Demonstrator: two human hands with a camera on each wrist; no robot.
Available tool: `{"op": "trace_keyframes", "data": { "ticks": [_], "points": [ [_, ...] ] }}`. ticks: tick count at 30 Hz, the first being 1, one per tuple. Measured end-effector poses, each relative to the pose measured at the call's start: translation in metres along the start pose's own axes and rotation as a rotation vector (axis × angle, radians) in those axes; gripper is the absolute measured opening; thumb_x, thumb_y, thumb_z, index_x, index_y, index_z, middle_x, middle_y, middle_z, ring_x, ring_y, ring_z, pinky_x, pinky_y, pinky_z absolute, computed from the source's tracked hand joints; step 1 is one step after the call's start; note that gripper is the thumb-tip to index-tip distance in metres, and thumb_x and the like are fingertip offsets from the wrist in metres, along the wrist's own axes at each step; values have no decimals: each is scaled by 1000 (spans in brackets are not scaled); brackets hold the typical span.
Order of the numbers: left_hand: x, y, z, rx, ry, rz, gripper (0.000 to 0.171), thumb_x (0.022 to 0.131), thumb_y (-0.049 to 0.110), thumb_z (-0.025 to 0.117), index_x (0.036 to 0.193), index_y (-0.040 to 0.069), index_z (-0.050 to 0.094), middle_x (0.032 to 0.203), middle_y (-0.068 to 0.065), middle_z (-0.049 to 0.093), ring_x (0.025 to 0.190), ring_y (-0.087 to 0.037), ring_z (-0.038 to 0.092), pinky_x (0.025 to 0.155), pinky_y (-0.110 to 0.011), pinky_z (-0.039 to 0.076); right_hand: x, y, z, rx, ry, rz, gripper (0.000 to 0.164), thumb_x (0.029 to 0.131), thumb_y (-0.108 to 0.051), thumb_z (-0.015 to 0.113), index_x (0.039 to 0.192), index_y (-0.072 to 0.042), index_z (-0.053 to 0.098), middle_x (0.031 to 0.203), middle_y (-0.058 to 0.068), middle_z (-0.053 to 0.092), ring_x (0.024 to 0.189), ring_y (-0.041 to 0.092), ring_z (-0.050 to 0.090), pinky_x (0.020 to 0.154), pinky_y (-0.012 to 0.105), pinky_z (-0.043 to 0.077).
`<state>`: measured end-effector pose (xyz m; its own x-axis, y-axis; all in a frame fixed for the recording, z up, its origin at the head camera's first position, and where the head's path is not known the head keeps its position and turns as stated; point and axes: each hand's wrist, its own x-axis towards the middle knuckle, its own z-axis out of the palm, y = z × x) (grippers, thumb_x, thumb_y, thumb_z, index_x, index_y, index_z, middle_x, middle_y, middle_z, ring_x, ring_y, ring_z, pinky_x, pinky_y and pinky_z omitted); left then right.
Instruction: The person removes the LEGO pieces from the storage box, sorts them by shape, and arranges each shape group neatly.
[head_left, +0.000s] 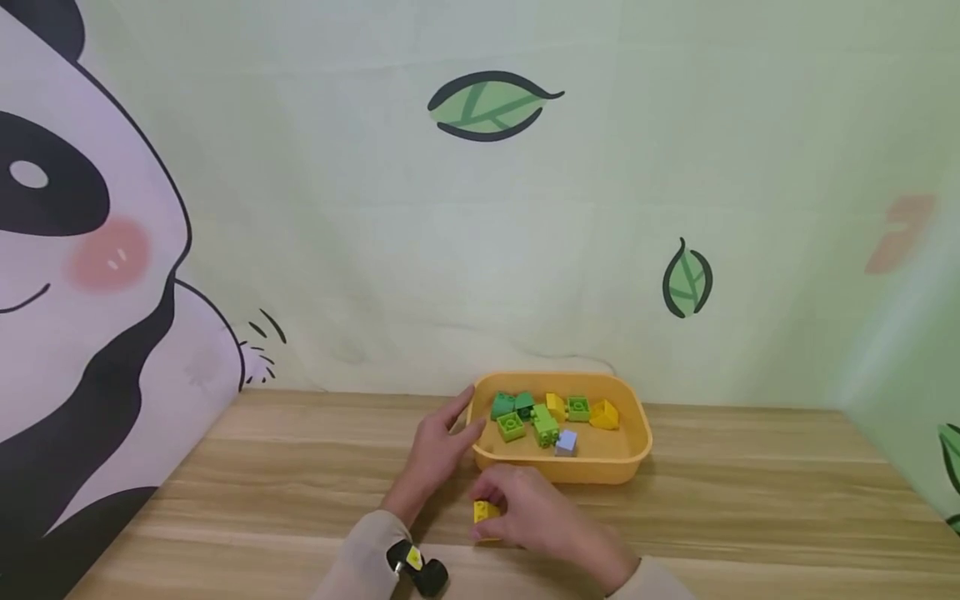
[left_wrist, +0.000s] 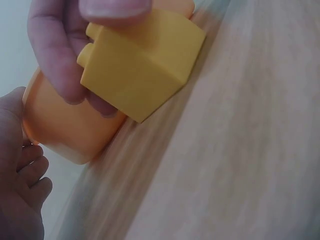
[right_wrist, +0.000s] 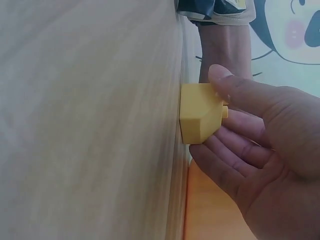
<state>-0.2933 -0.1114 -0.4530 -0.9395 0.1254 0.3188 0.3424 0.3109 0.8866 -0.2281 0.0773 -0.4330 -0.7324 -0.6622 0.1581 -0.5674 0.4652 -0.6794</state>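
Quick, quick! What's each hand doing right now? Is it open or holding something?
Left hand: closed, holding the edge of the orange tub.
Right hand: closed, holding a yellow block.

Place: a play corner, by its look — home or nursery, I can't tell
Backdrop (head_left: 360, 233): pale green, wrinkled, with a cartoon panda (head_left: 97, 258) and leaves (head_left: 491, 107)
Tabletop (head_left: 757, 492): wood-grained — toy bricks (head_left: 545, 425) in an orange tub (head_left: 596, 472)
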Motion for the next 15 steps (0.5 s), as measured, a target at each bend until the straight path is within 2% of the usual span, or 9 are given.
{"op": "trace_keyframes", "data": {
  "ticks": [5,9,15],
  "points": [
    [0,0,0,-1,-7,-2,59,103,20,69,157,3,50,160,-11,49,151,-33,41,123,-54,34,-2,6,-4,1,-44,8,33,90,-28,88,116,-13,73,99,-15,69,88,3,63,80,24,58],
    [1,0,0,-8,-7,-12,60,103,20,69,157,4,50,161,-10,48,151,-33,40,123,-54,33,-9,-13,-20,57,-103,88,34,89,-18,89,119,-10,73,104,-10,72,93,6,65,88,27,59],
    [1,-1,0,-12,-6,-19,60,103,22,69,158,5,50,161,-10,48,151,-32,40,123,-54,33,-11,-19,-24,13,-112,130,29,89,-11,86,116,-12,73,103,-10,71,93,7,65,88,26,59]
  ]
}}
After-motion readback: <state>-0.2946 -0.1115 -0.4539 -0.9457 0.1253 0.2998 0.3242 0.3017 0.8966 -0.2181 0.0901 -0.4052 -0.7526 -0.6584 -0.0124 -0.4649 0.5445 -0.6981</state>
